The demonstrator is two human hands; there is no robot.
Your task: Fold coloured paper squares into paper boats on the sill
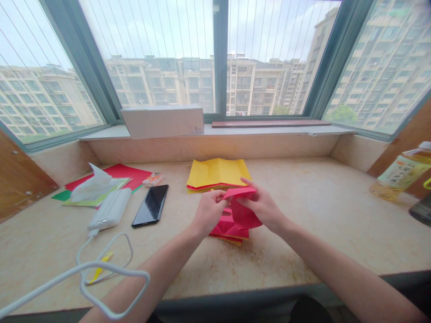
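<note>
Both of my hands hold a folded piece of red paper (245,213) above the counter. My left hand (211,210) pinches its left edge between thumb and fingers. My right hand (264,202) grips its right side, thumb across the front and index finger reaching up behind. Directly below lies a small stack of folded red and yellow papers (232,229), partly covered by the held piece and my hands. Just beyond my hands rests a stack of creased yellow sheets (218,172), with red edges showing underneath.
Left of me lie a black phone (150,205), a white power bank (110,209) with a looping white cable (114,265), a tissue pack (92,183) and coloured sheets (126,174). A white box (163,122) stands on the sill. A drink bottle (400,172) is at the right.
</note>
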